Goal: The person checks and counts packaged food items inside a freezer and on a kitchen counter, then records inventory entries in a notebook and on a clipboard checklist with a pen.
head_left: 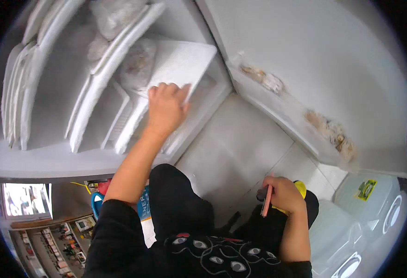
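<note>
An upright freezer stands open in front of me, with frost-covered white shelves (pixel 85 109). My left hand (pixel 167 106) reaches in, its fingers curled over the edge of a low white shelf panel (pixel 185 58). Just beyond that hand, a clear plastic bag (pixel 138 65) with blurry contents rests on the shelf. Near my right knee, my right hand (pixel 284 194) is closed round a slim pink and dark object (pixel 267 201) whose kind I cannot make out. Something yellow (pixel 301 187) shows behind this hand, partly hidden.
To the right, the open freezer door (pixel 324 69) has a rack (pixel 277 109) holding several bagged items. Translucent plastic jugs (pixel 368 199) stand at lower right on the tiled floor (pixel 233 143). At lower left are a blue printed package (pixel 144 206) and stocked shelves (pixel 55 245).
</note>
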Demonstrator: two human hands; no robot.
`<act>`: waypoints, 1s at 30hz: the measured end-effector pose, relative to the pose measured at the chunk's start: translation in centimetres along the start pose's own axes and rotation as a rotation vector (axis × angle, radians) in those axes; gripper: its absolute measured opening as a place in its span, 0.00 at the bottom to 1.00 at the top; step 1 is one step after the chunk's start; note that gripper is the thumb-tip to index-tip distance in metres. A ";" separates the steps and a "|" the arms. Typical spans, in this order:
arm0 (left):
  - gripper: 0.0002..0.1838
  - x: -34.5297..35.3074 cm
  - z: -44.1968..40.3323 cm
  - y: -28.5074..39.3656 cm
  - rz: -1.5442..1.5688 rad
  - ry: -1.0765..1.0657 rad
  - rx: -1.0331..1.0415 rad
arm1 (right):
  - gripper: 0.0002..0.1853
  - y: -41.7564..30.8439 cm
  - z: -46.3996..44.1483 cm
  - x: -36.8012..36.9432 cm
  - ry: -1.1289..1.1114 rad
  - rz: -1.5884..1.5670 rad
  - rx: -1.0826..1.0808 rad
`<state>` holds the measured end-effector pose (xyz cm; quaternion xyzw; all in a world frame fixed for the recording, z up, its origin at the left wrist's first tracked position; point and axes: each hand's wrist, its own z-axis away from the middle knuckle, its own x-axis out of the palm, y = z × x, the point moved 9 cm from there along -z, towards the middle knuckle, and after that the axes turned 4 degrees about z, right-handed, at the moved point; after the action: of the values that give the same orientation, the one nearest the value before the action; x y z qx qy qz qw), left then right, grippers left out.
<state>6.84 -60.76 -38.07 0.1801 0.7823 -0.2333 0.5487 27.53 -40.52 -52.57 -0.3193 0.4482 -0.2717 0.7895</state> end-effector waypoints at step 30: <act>0.24 -6.7 6.8 1.8 0.852 -0.305 -0.506 | 0.08 -4.6 3.4 -1.7 0.326 -0.582 0.284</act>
<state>15.35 -63.31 -33.98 0.3084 0.5825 0.1840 0.7292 29.13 -41.38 -46.83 -0.2734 0.4163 -0.5920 0.6337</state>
